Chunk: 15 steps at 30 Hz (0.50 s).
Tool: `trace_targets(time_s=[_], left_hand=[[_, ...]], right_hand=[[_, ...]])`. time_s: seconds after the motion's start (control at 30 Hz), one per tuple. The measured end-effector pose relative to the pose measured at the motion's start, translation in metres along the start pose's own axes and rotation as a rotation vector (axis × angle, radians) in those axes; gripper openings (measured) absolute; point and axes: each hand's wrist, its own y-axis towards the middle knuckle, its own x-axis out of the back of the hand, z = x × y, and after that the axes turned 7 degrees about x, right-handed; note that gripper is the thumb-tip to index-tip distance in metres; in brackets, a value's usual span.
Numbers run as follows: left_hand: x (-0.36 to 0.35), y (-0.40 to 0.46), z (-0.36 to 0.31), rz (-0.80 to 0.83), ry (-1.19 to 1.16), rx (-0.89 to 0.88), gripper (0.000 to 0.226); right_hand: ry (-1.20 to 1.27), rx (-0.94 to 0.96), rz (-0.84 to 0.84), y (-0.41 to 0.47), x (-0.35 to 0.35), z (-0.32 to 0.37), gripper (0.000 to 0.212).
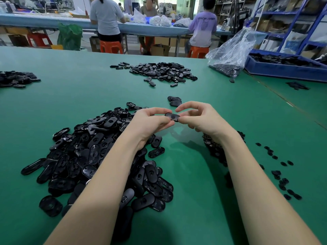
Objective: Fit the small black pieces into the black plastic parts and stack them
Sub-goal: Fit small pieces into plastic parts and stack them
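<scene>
Two hands pinch one black plastic part (172, 117) above the green table (191, 174): left hand (152, 121) on its left end, right hand (198, 117) on its right | big parts pile (99, 156) near-left | small black pieces (281, 175) scattered near-right | short stack (174, 101) just beyond the hands

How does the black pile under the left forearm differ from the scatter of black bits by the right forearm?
The left pile holds long oval plastic parts heaped thickly; the right scatter holds much smaller rounded pieces, lying mostly apart. The left pile is far larger. Both are black and lie on the green table.
</scene>
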Motion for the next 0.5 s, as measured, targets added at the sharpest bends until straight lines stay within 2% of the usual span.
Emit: trace_targets(time_s=[0.1,0.17,0.37,0.5], left_hand=[[0.0,0.001,0.001,-0.011,0.002,0.001,0.023],[0.0,0.001,0.001,-0.016,-0.001,-0.009,0.024],[0.004,0.004,0.003,-0.01,0.067,-0.045,0.025],[0.005,0.004,0.003,-0.021,0.11,-0.075,0.023]], right_hand=[[-0.168,0.122,-0.094,0.003,0.0,0.002,0.016],[-0.247,0.161,-0.097,0.004,-0.001,0.004,0.015],[-0.412,0.193,-0.106,0.007,-0.011,0.006,0.004],[-0.341,0.148,-0.122,0.008,-0.013,0.007,0.007]])
